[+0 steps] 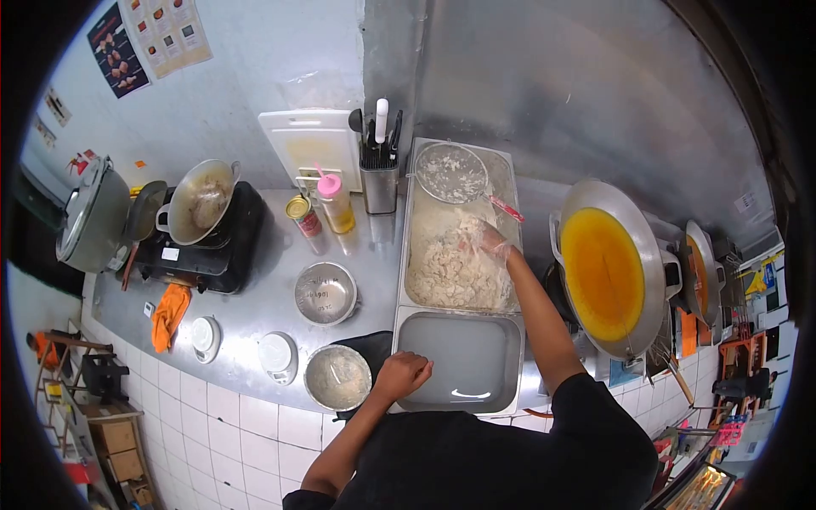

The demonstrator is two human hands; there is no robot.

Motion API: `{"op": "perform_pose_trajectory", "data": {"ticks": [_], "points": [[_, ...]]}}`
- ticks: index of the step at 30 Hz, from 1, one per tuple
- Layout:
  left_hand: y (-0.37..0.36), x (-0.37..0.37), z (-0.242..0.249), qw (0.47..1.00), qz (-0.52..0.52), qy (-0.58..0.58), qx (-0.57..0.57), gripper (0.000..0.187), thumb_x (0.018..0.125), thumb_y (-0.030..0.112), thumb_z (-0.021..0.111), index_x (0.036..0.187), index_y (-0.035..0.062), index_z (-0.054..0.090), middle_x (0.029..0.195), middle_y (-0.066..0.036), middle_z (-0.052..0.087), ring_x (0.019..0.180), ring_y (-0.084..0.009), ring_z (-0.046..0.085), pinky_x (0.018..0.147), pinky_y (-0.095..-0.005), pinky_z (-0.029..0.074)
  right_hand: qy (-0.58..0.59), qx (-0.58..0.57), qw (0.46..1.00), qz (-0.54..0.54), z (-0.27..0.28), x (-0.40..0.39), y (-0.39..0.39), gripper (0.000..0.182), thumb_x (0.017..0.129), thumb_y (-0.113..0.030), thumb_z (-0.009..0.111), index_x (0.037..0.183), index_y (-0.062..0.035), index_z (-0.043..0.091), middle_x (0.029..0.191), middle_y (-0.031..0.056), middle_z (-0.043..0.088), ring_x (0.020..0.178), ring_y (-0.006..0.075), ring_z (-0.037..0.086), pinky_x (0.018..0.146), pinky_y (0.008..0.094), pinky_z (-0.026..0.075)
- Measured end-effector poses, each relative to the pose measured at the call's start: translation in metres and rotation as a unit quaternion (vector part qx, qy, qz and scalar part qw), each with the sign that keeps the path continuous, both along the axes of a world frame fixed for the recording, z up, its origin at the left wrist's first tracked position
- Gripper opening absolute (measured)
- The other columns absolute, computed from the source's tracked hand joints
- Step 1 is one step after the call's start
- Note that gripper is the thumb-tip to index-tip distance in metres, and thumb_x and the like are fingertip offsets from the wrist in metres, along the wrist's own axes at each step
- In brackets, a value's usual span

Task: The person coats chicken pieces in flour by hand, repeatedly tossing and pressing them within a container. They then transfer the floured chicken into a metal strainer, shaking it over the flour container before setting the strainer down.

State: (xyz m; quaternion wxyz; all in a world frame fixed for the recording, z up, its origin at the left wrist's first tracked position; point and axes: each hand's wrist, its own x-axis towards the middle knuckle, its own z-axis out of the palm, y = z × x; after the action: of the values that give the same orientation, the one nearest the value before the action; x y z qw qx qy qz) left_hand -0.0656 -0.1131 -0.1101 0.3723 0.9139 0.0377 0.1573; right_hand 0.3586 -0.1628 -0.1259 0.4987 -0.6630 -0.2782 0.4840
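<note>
My right hand (491, 241), in a thin clear glove, reaches into a steel tray of flour (433, 224). Its fingertips are coated and partly sunk in the flour, so their grip is hidden. Lumpy flour-coated pieces (455, 270) lie heaped beside it. A round mesh strainer (451, 172) with a red handle rests on the tray's far end, crumbs in its mesh. My left hand (405, 375) is bare and curled closed at the left rim of a second tray, which contains cloudy liquid (459, 361). Nothing shows in its fingers. Left of it stands a steel bowl with whitish residue (337, 379).
At right, a large wok of orange-yellow oil (602, 272) stands close to my right arm. Leftward are an empty steel bowl (326, 293), white scales (277, 356), a pink-lidded bottle (337, 204), a can (303, 217) and a knife block (379, 183). A pan sits on a black stove (223, 255).
</note>
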Motion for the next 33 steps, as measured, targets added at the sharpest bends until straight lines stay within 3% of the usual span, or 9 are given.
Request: {"op": "perform_pose_trajectory", "data": {"ticks": [2,6,11,12,15,18,24,31,33], "points": [[0.000,0.000,0.001,1.000,0.007,0.001,0.012,0.029,0.094,0.022,0.065,0.069,0.0073,0.061,0.067,-0.010,0.064,0.066,-0.0298,0.065,0.068,-0.0421,0.052,-0.178,-0.053,0.980,0.077,-0.040,0.028,0.003,0.049,0.096,-0.017,0.054,0.142,0.0004,0.048,0.123,0.0173,0.067,0.110,0.0262,0.065,0.095,0.0387,0.051],[-0.001,0.000,-0.001,1.000,0.008,0.007,0.010,0.028,0.094,0.023,0.065,0.070,0.0073,0.062,0.067,-0.010,0.064,0.066,-0.0301,0.065,0.069,-0.0424,0.052,-0.585,-0.227,0.746,0.224,-0.094,0.058,0.019,0.052,0.096,-0.030,0.056,0.138,-0.0003,0.055,0.126,0.0206,0.067,0.114,0.0296,0.065,0.100,0.0409,0.049],[-0.002,-0.001,-0.003,1.000,0.010,-0.003,0.007,0.029,0.094,0.023,0.065,0.070,0.0070,0.062,0.067,-0.010,0.064,0.066,-0.0306,0.065,0.069,-0.0428,0.052,-0.566,-0.212,0.797,-0.004,-0.303,0.085,0.018,0.054,0.087,-0.021,0.058,0.135,0.0021,0.058,0.138,0.0231,0.060,0.130,0.0355,0.057,0.112,0.0415,0.040],[-0.002,0.001,-0.003,1.000,0.010,-0.010,0.007,0.029,0.094,0.023,0.065,0.070,0.0069,0.062,0.067,-0.010,0.064,0.066,-0.0307,0.065,0.069,-0.0429,0.052,-0.573,-0.303,0.748,0.144,-0.243,0.052,0.022,0.056,0.087,-0.022,0.057,0.137,0.0031,0.056,0.140,0.0237,0.058,0.134,0.0345,0.053,0.113,0.0424,0.040],[0.001,0.000,0.000,1.000,0.002,0.003,0.001,0.029,0.094,0.023,0.065,0.070,0.0068,0.063,0.067,-0.010,0.064,0.066,-0.0305,0.065,0.068,-0.0429,0.052,-0.468,-0.168,0.863,0.093,-0.312,0.036,-0.002,0.058,0.084,-0.007,0.055,0.138,0.0126,0.047,0.132,0.0344,0.058,0.115,0.0414,0.061,0.105,0.0446,0.048],[0.001,0.001,0.003,1.000,0.003,-0.012,0.004,0.029,0.094,0.022,0.065,0.069,0.0067,0.063,0.067,-0.010,0.064,0.066,-0.0305,0.064,0.067,-0.0429,0.052,-0.430,-0.191,0.863,0.184,-0.301,-0.001,-0.025,0.076,0.083,-0.008,0.059,0.152,0.0066,0.029,0.142,0.0338,0.049,0.124,0.0427,0.055,0.110,0.0450,0.042],[0.000,0.000,0.002,1.000,-0.001,-0.014,0.005,0.029,0.094,0.022,0.065,0.070,0.0069,0.063,0.067,-0.010,0.065,0.066,-0.0297,0.065,0.067,-0.0424,0.052,-0.431,-0.289,0.843,0.139,-0.070,-0.063,-0.020,0.049,0.080,-0.008,0.062,0.128,0.0013,0.057,0.122,0.0312,0.062,0.116,0.0473,0.058,0.099,0.0496,0.047],[0.002,-0.001,0.002,1.000,-0.004,0.004,0.015,0.028,0.094,0.023,0.065,0.071,0.0073,0.064,0.068,-0.010,0.065,0.067,-0.0296,0.065,0.068,-0.0423,0.052,-0.477,0.010,0.876,-0.079,-0.029,-0.040,-0.020,0.046,0.079,-0.012,0.063,0.122,0.0027,0.063,0.114,0.0239,0.068,0.119,0.0361,0.061,0.099,0.0422,0.050],[0.001,0.000,0.000,1.000,-0.002,-0.002,0.016,0.028,0.094,0.023,0.065,0.071,0.0075,0.064,0.068,-0.010,0.065,0.067,-0.0297,0.065,0.068,-0.0426,0.052,-0.535,-0.098,0.839,0.001,-0.047,-0.020,-0.026,0.043,0.084,-0.014,0.059,0.122,0.0054,0.062,0.119,0.0268,0.066,0.115,0.0402,0.063,0.097,0.0453,0.050]]}}
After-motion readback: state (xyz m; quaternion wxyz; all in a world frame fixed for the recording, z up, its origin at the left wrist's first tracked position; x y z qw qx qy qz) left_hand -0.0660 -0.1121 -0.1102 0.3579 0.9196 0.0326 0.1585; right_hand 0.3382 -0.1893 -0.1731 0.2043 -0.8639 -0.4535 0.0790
